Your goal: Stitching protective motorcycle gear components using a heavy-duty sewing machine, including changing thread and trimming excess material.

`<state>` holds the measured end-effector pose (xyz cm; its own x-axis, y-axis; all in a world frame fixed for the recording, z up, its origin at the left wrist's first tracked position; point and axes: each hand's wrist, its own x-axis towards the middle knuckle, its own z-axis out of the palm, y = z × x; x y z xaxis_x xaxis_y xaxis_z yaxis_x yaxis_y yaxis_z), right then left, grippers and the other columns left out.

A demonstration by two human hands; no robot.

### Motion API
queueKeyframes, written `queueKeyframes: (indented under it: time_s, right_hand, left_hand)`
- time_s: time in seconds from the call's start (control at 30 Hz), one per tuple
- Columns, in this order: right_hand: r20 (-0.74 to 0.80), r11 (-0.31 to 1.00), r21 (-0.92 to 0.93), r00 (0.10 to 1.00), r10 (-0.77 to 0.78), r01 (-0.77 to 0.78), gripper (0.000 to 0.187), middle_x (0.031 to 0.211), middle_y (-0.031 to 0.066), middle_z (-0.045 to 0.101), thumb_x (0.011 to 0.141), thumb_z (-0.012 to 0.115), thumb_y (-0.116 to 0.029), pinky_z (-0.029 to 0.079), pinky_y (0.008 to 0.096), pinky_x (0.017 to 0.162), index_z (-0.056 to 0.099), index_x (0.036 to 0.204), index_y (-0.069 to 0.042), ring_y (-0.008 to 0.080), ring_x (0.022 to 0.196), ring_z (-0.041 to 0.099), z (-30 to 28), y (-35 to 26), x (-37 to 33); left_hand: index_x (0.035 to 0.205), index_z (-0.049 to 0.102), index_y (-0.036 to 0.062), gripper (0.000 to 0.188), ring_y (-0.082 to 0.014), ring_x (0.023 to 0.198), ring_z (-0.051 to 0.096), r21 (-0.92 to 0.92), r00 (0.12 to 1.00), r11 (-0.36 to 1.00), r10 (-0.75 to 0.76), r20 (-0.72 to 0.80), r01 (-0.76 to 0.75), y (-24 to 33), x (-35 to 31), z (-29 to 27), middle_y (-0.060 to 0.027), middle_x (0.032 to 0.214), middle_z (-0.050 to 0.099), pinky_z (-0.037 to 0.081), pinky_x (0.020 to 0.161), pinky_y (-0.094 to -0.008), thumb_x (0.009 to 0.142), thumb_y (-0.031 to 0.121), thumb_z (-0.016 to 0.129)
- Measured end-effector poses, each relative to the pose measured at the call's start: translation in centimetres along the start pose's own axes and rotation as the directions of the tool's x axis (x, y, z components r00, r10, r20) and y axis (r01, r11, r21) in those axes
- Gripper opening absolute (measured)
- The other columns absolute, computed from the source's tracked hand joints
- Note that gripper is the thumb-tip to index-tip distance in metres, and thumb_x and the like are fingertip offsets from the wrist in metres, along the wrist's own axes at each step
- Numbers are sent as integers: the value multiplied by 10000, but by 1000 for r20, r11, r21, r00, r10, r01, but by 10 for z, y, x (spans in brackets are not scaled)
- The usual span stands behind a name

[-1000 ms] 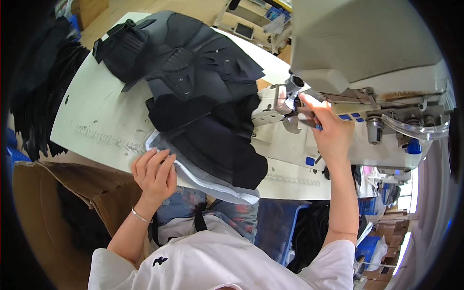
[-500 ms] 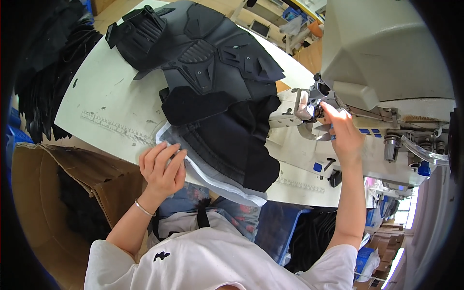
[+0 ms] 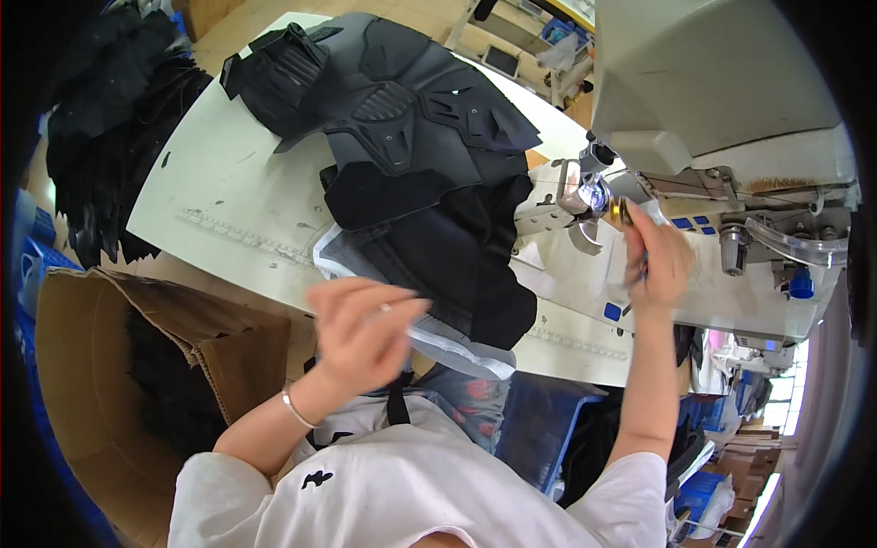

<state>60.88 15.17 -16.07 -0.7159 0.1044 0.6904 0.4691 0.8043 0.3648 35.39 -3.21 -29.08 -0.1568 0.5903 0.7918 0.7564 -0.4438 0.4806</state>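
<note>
My right hand [image 3: 660, 260] is closed with the fingertips pinching a small round brass-coloured bobbin [image 3: 621, 213] beside the sewing machine's shiny hook end [image 3: 586, 194]. Something dark and bluish shows in that palm, too blurred to name. My left hand [image 3: 361, 333], smeared by motion, hovers over the near edge of the black garment piece [image 3: 429, 265] with its fingers stretched out and apart, holding nothing visible. That piece has black cloth, a grey mesh layer with white edging [image 3: 466, 356], and moulded black armour-like panels [image 3: 393, 110] at its far end.
The white table [image 3: 210, 183] carries printed rulers. The machine's large head [image 3: 713, 82] overhangs at right, with a thread tension knob [image 3: 734, 251] below it. An open cardboard box [image 3: 228, 338] stands at left, under hanging black strips [image 3: 119, 164]. A blue bin [image 3: 539, 425] sits near my lap.
My left hand has lifted off the garment's edge and swung right. My right hand has drawn slightly back from the hook, and the brass-coloured bobbin now shows in its fingertips. Snips seen there earlier are mostly hidden.
</note>
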Motion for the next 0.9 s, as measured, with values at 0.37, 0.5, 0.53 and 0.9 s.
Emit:
queueKeyframes:
  time_s: [0.37,0.5,0.53,0.9]
  right_hand:
    - [569,-403,634,44,821,-660,94,656,5,555,899,608,-35,324,223,431,651,942,36,56,468,439,-50,-103,-94]
    - [206,209,415,316,926,-885,180,739,-23,561,954,552,-89,321,193,503,669,1058,-2,39,557,418,-72,-59,-104]
    - [41,378,454,443,896,-807,184,786,-21,573,941,568,-73,326,198,510,659,1088,-10,41,580,418,-82,-40,-105]
    - [-290,940,-285,952,102,-187,426,840,104,615,718,737,31,443,308,565,610,1119,-35,219,632,585,-128,31,3]
  left_hand:
    - [1176,562,-7,461,-230,860,602,-341,809,873,464,362,-349,94,73,90,-100,1061,593,520,767,-331,727,89,605]
    - [953,566,-7,211,-290,869,633,-442,731,888,387,563,-130,89,80,142,-162,885,626,528,710,-384,755,64,582]
    - [915,569,-5,171,-295,858,635,-403,658,898,414,630,-179,88,76,158,-165,857,621,530,689,-393,757,56,582]
    - [806,600,2,109,-304,808,628,-215,599,903,410,687,-372,78,50,195,-157,796,580,532,661,-386,726,47,658]
